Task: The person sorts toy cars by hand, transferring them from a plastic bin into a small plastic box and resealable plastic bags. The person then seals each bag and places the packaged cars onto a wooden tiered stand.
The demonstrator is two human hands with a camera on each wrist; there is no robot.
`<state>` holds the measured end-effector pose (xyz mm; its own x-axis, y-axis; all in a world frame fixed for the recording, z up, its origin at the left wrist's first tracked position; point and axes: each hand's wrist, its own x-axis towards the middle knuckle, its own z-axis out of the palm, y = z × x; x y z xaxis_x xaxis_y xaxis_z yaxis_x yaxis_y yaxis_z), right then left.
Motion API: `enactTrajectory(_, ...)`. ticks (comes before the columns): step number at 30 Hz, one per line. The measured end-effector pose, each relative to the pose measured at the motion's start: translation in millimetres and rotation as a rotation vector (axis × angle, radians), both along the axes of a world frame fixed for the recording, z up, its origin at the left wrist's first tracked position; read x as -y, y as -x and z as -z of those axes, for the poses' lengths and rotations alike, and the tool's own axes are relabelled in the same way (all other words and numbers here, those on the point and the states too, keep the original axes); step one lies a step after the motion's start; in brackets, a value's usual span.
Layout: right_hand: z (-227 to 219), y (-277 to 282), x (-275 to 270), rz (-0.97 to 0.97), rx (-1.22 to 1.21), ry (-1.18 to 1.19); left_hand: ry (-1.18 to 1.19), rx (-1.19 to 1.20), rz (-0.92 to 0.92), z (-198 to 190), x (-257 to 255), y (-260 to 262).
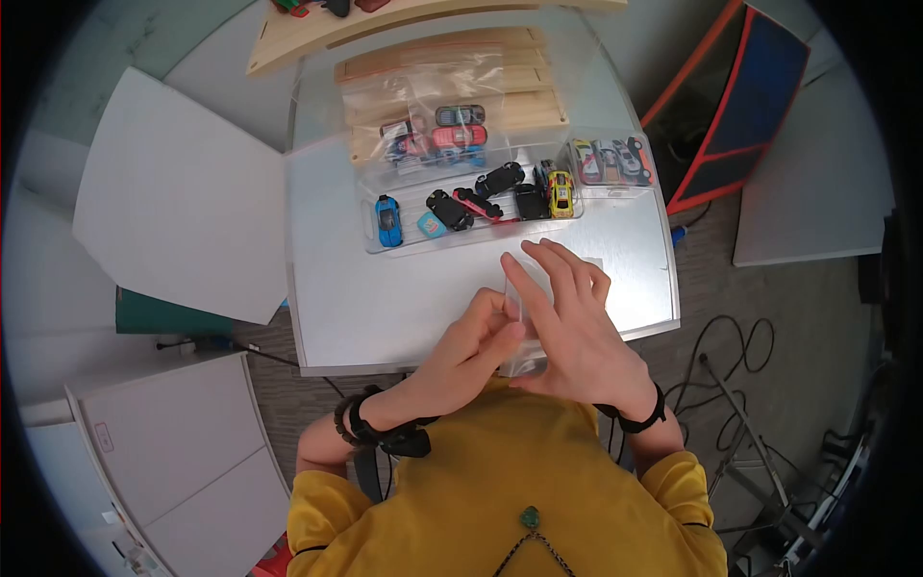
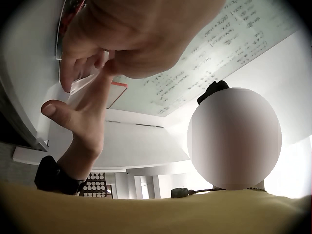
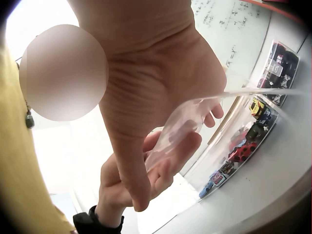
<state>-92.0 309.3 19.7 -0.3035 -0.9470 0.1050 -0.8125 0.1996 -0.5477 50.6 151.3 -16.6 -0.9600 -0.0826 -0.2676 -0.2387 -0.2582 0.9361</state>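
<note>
Over the table's front edge, in the head view, the left hand [image 1: 460,363] pinches a clear plastic bag [image 1: 525,360] between its thumb and curled fingers. To its right, the right hand [image 1: 588,338] has its fingers spread and slightly bent, against or just beside the bag; contact is unclear. In the right wrist view the bag [image 3: 181,126] spans the space between the right hand [image 3: 151,83] and the left hand [image 3: 119,183]. The left wrist view shows the right hand [image 2: 90,119] with its thumb out, beyond the left hand [image 2: 134,36].
Behind the hands, a clear tray [image 1: 413,243] holds several toy cars, including a blue car [image 1: 388,221] and a yellow car [image 1: 561,194]. A smaller box of cars [image 1: 612,162] stands at its right. Bagged cars [image 1: 460,137] lie behind, near a wooden rack [image 1: 529,79].
</note>
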Motion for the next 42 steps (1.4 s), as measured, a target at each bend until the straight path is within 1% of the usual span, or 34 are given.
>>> enactTrajectory(1, 2, 2, -1, -0.005, -0.008, -0.001, -0.121, -0.036, 0.016, -1, 0, 1)
enactTrajectory(2, 4, 4, -1, -0.002, -0.007, -0.001, -0.121, -0.035, 0.02, -6, 3, 2)
enactTrajectory(4, 6, 9, -3, -0.024, 0.031, -0.003, -0.103, 0.026, 0.178, -21, 13, 2)
enactTrajectory(5, 5, 11, -4, -0.022, 0.031, -0.001, -0.101, 0.027, 0.18, -19, 19, 1)
enactTrajectory(7, 2, 16, -6, -0.025, 0.044, -0.051, 0.573, -0.417, 0.349, -13, 26, 1)
enactTrajectory(8, 3, 19, -7, -0.021, 0.046, -0.049, 0.573, -0.416, 0.353, -16, 25, 1)
enactTrajectory(10, 3, 23, -9, -0.083, 0.113, -0.046, 1.127, -0.494, 0.33, -27, 19, -1)
enactTrajectory(11, 4, 24, -9, -0.077, 0.114, -0.046, 1.125, -0.496, 0.335, -21, 17, -3)
enactTrajectory(13, 8, 23, -5, -0.175, 0.188, -0.001, 1.331, -0.674, 0.263, -4, 15, -8)
enactTrajectory(14, 11, 22, -4, -0.169, 0.187, -0.001, 1.33, -0.679, 0.266, -1, 16, -6)
enactTrajectory(16, 16, 18, -1, -0.227, 0.225, 0.007, 1.323, -0.775, 0.301, 2, 18, -2)
enactTrajectory(20, 23, 12, 2, -0.261, 0.271, 0.057, 1.292, -0.802, 0.374, 2, 17, 7)
enactTrajectory(22, 27, 10, 4, -0.304, 0.275, 0.037, 1.262, -0.694, 0.592, 4, 17, 8)
enactTrajectory(23, 27, 10, 4, -0.305, 0.274, 0.036, 1.263, -0.694, 0.59, 5, 17, 10)
enactTrajectory(25, 26, 10, 4, -0.301, 0.289, 0.046, 1.22, -0.616, 0.577, 7, 14, 16)
enactTrajectory(29, 22, 17, 3, -0.283, 0.272, 0.031, 1.171, -0.654, 0.515, 4, 13, 31)
enactTrajectory(31, 20, 22, 1, -0.25, 0.262, 0.03, 1.164, -0.683, 0.555, -1, 13, 37)
enactTrajectory(38, 24, 26, -5, -0.179, 0.229, 0.002, 1.144, -0.666, 0.642, 15, 15, 43)
enactTrajectory(40, 27, 27, -5, -0.149, 0.214, -0.026, 1.187, -0.784, 0.582, 19, 18, 43)
enactTrajectory(42, 29, 28, -4, -0.163, 0.213, -0.015, 1.193, -0.793, 0.561, 22, 21, 41)
